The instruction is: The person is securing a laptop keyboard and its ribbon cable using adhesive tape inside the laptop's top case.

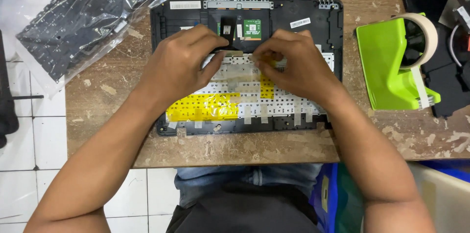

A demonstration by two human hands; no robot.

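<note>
Both hands pinch down on the taped keyboard back point(245, 98) inside the laptop shell point(323, 22) on the worktop point(117, 81), left hand point(178, 61) and right hand point(296, 66) fingers nearly closed, where a slip could tear the thin ribbon cable point(226, 29).

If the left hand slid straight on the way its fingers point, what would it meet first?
Most likely the right hand: the left hand points rightward across the keyboard back, and their fingertips already nearly meet above the taped area.
</note>
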